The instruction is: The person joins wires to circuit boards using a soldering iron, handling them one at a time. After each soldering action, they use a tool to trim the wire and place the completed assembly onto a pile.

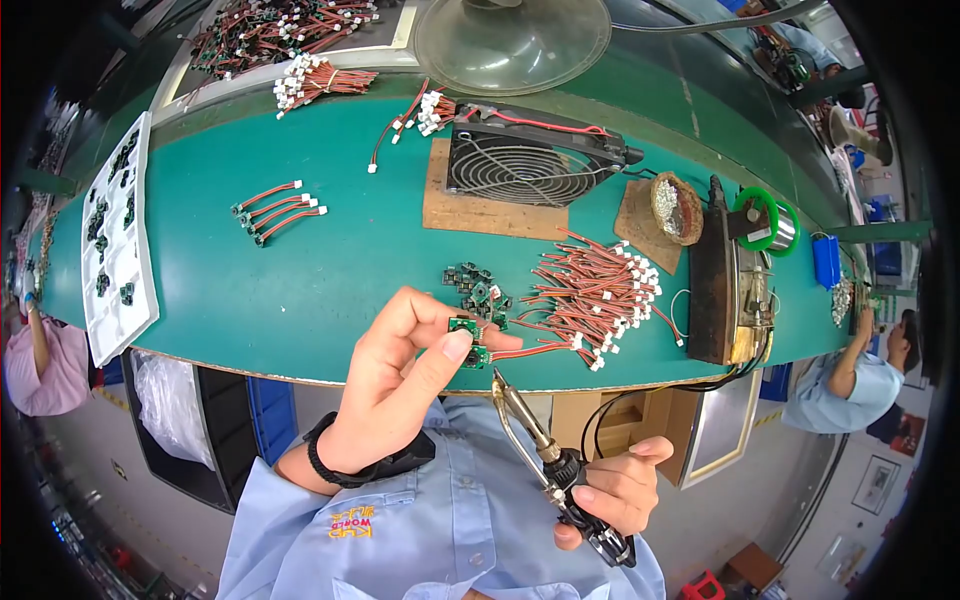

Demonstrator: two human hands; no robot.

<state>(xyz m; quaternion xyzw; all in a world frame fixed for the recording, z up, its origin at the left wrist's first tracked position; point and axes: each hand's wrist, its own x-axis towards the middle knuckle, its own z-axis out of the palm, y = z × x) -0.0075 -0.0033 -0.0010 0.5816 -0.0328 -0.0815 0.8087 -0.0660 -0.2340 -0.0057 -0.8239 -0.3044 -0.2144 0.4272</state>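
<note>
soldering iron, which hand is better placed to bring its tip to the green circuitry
Right, most likely: the right hand grips the soldering iron, whose tip points up just below the green circuitry. The left hand is occupied pinching that circuitry, so it seems better suited to steadying it.

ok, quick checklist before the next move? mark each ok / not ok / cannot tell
1. Green board gripped by left hand: ok, thumb on it.
2. Soldering iron in right hand: ok, held by the black handle.
3. Iron tip apart from left hand: ok, gap visible.
4. Reddish wires joined to board: cannot tell, too small.
5. Fan running: cannot tell.
</note>
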